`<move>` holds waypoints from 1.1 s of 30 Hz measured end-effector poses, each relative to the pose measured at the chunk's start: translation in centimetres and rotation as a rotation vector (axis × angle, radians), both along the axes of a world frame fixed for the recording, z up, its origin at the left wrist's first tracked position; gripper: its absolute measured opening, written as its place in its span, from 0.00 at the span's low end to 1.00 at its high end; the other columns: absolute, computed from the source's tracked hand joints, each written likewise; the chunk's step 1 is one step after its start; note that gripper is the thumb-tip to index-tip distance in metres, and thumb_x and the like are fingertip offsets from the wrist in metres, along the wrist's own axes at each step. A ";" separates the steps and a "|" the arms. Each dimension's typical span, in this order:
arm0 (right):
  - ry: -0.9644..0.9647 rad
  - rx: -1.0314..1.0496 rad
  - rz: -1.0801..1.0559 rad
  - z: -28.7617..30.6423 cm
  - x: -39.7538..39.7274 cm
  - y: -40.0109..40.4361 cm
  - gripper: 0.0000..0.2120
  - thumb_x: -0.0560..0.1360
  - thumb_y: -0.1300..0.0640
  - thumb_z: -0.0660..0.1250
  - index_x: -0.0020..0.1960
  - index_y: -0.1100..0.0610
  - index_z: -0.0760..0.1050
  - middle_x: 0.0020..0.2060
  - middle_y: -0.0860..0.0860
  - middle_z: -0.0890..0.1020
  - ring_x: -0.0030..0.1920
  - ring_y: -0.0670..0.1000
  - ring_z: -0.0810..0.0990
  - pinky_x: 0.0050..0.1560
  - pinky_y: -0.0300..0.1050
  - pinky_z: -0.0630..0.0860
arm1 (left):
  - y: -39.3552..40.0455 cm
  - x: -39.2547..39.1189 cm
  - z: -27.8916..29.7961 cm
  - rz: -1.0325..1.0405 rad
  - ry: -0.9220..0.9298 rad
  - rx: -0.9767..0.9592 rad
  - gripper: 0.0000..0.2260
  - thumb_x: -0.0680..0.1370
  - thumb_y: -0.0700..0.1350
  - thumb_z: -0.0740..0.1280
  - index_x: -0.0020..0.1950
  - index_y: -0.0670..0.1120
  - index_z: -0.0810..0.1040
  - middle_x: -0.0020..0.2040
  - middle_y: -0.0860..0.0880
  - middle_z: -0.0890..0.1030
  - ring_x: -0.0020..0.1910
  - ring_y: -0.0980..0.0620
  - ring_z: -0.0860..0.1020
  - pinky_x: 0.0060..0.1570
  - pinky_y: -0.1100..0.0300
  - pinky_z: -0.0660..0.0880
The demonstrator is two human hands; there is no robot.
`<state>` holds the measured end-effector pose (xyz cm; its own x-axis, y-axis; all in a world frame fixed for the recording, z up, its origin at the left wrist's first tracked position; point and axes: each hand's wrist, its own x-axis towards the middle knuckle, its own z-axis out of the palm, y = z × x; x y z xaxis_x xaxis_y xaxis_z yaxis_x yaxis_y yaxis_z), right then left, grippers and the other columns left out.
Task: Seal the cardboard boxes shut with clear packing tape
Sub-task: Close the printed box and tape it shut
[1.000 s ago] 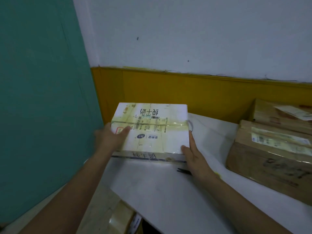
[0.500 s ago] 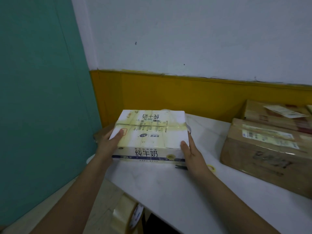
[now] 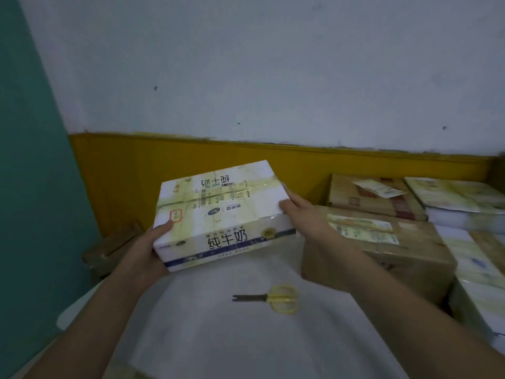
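The white carton (image 3: 218, 212) is printed cardboard, its top glossy under yellowed clear tape. To its right the brown boxes (image 3: 388, 242) are matt, rough cardboard with shiny tape strips and paper labels. The table (image 3: 218, 337) looks smooth and white — matt. The scissors (image 3: 270, 298) have dark metal blades and yellow plastic handles. The far wall (image 3: 273, 64) is dull painted plaster.
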<state>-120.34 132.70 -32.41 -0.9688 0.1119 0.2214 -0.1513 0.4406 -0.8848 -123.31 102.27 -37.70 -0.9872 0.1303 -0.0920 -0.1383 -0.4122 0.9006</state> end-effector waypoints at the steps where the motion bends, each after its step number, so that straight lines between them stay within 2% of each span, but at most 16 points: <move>1: 0.003 0.073 -0.021 1.1 -1.0 1.2 0.14 0.81 0.57 0.60 0.64 0.54 0.78 0.57 0.54 0.80 0.51 0.56 0.77 0.51 0.40 0.77 | 1.1 -0.9 0.6 -0.001 0.007 -0.010 0.08 0.83 0.47 0.63 0.58 0.50 0.81 0.52 0.46 0.87 0.42 0.47 0.87 0.36 0.47 0.84; 4: -0.114 0.203 -0.081 3.6 -4.0 4.0 0.13 0.77 0.61 0.65 0.60 0.60 0.80 0.54 0.56 0.83 0.52 0.58 0.81 0.57 0.55 0.80 | 4.1 -4.2 2.0 0.013 0.023 -0.044 0.10 0.83 0.48 0.63 0.62 0.50 0.79 0.54 0.46 0.86 0.41 0.48 0.86 0.34 0.48 0.83; 6: -0.203 0.357 -0.145 4.7 -6.0 5.4 0.11 0.74 0.60 0.69 0.54 0.65 0.81 0.47 0.57 0.83 0.47 0.57 0.81 0.47 0.51 0.80 | 5.8 -6.6 2.8 -0.014 0.039 -0.085 0.09 0.83 0.48 0.62 0.61 0.50 0.78 0.49 0.47 0.87 0.39 0.49 0.86 0.32 0.50 0.83; 8: -0.285 0.567 -0.194 5.7 -7.5 6.3 0.08 0.73 0.58 0.71 0.47 0.63 0.80 0.40 0.55 0.77 0.40 0.53 0.76 0.35 0.43 0.71 | 7.3 -9.1 3.2 -0.042 0.033 -0.126 0.09 0.84 0.49 0.61 0.61 0.50 0.77 0.45 0.48 0.88 0.40 0.48 0.86 0.34 0.51 0.83; 12: -0.336 0.622 -0.233 5.3 -10.0 7.9 0.11 0.74 0.54 0.73 0.47 0.60 0.76 0.39 0.53 0.75 0.37 0.50 0.73 0.29 0.40 0.66 | 9.2 -14.8 2.9 -0.076 0.006 -0.193 0.10 0.84 0.50 0.62 0.61 0.48 0.78 0.44 0.46 0.87 0.48 0.44 0.83 0.48 0.45 0.80; 14: -0.305 0.608 -0.213 4.3 -11.3 8.6 0.19 0.74 0.50 0.74 0.57 0.61 0.75 0.48 0.56 0.79 0.45 0.52 0.77 0.35 0.40 0.71 | 10.2 -17.2 2.7 -0.092 0.004 -0.234 0.11 0.83 0.50 0.63 0.61 0.47 0.78 0.46 0.44 0.87 0.49 0.43 0.82 0.47 0.45 0.81; 16: -0.272 0.677 -0.163 3.1 -12.6 9.4 0.41 0.73 0.42 0.73 0.77 0.57 0.61 0.66 0.56 0.76 0.60 0.56 0.76 0.49 0.43 0.75 | 11.2 -19.6 2.4 -0.110 0.008 -0.255 0.11 0.83 0.50 0.63 0.62 0.46 0.78 0.48 0.44 0.86 0.48 0.43 0.83 0.42 0.48 0.83; 17: -0.284 0.734 -0.141 2.6 -13.2 9.7 0.47 0.71 0.37 0.73 0.80 0.53 0.54 0.72 0.55 0.71 0.66 0.57 0.73 0.56 0.46 0.75 | 11.8 -20.8 2.1 -0.119 0.007 -0.264 0.11 0.83 0.50 0.63 0.62 0.46 0.78 0.48 0.44 0.87 0.48 0.44 0.83 0.41 0.49 0.83; 18: -0.309 0.789 -0.129 2.2 -13.7 10.1 0.49 0.70 0.33 0.72 0.81 0.51 0.53 0.74 0.54 0.68 0.70 0.57 0.71 0.62 0.48 0.73 | 12.6 -21.7 1.8 -0.129 0.002 -0.274 0.11 0.83 0.50 0.63 0.62 0.46 0.78 0.46 0.45 0.87 0.47 0.44 0.83 0.41 0.50 0.83; 20: -0.405 0.942 -0.141 1.3 -14.8 10.5 0.47 0.67 0.28 0.69 0.78 0.50 0.61 0.72 0.54 0.70 0.70 0.58 0.70 0.68 0.54 0.70 | 14.2 -23.4 1.0 -0.146 -0.013 -0.292 0.12 0.84 0.50 0.63 0.62 0.46 0.77 0.45 0.45 0.87 0.46 0.45 0.83 0.39 0.51 0.82; 23: -0.553 1.218 -0.184 0.5 -16.0 10.0 0.39 0.67 0.26 0.66 0.65 0.55 0.74 0.55 0.55 0.78 0.65 0.60 0.72 0.69 0.59 0.65 | 16.7 -25.2 -0.6 -0.147 -0.057 -0.302 0.11 0.84 0.48 0.62 0.64 0.45 0.75 0.48 0.43 0.85 0.44 0.45 0.83 0.36 0.53 0.82; 24: -0.565 1.291 -0.206 0.3 -16.3 9.6 0.37 0.68 0.26 0.66 0.62 0.55 0.75 0.55 0.56 0.77 0.67 0.62 0.70 0.70 0.60 0.61 | 17.3 -25.5 -1.1 -0.165 -0.072 -0.301 0.11 0.85 0.48 0.62 0.64 0.45 0.75 0.48 0.43 0.85 0.44 0.45 0.82 0.35 0.54 0.82; 27: -0.497 1.476 -0.246 -0.1 -17.1 9.2 0.39 0.69 0.27 0.65 0.67 0.56 0.74 0.68 0.58 0.72 0.72 0.63 0.61 0.72 0.60 0.55 | 18.4 -26.4 -2.5 -0.153 -0.005 -0.344 0.11 0.85 0.47 0.62 0.65 0.46 0.75 0.50 0.44 0.84 0.45 0.46 0.82 0.42 0.54 0.80; 29: -0.456 1.463 -0.231 -0.2 -17.4 9.6 0.36 0.70 0.29 0.67 0.66 0.55 0.74 0.66 0.57 0.75 0.70 0.61 0.65 0.72 0.60 0.54 | 18.8 -27.2 -3.0 -0.058 0.132 -0.542 0.13 0.85 0.49 0.62 0.68 0.50 0.75 0.55 0.44 0.82 0.48 0.45 0.81 0.50 0.53 0.77; 32: -0.496 1.428 -0.213 0.0 -17.1 9.5 0.32 0.71 0.31 0.68 0.63 0.55 0.75 0.62 0.55 0.78 0.66 0.59 0.71 0.73 0.62 0.52 | 19.0 -28.8 -2.8 0.022 0.355 -1.302 0.20 0.86 0.55 0.55 0.71 0.46 0.74 0.65 0.39 0.78 0.61 0.39 0.76 0.58 0.51 0.73; 33: -0.504 1.422 -0.209 0.2 -16.7 9.3 0.31 0.72 0.31 0.67 0.62 0.55 0.75 0.60 0.54 0.78 0.66 0.59 0.71 0.73 0.62 0.52 | 19.2 -29.0 -2.6 0.051 0.396 -1.467 0.21 0.86 0.55 0.53 0.72 0.44 0.72 0.66 0.37 0.75 0.63 0.38 0.73 0.60 0.49 0.72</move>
<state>-137.09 141.99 -32.25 -0.9681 0.2378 -0.0787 0.1982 0.9193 0.3399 -152.33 121.46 -40.28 -0.9790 0.1280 0.1585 0.1898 0.8564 0.4802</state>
